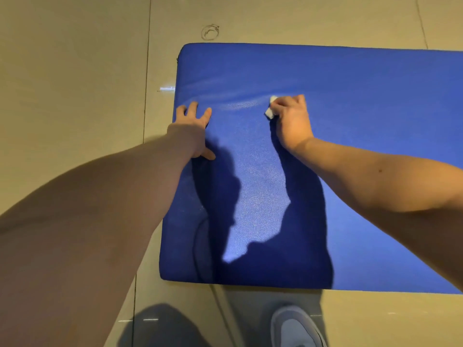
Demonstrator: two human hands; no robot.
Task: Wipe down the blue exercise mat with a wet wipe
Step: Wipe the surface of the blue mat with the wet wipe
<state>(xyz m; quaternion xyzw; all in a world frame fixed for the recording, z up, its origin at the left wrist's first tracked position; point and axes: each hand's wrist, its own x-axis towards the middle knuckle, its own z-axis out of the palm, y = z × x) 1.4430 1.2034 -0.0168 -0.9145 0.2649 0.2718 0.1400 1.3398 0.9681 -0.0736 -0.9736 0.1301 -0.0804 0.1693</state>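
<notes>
One shoe [298,326] beside mat [363,171]

No readable text, labels, numbers – none on any surface.

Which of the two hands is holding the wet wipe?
The right hand, closed around the white wet wipe and pressing it on the blue mat. The left hand lies flat, fingers spread, holding nothing.

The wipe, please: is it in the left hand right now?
No, the wipe is clutched in the right hand, while the left hand rests flat and empty near the mat's left edge.
</notes>
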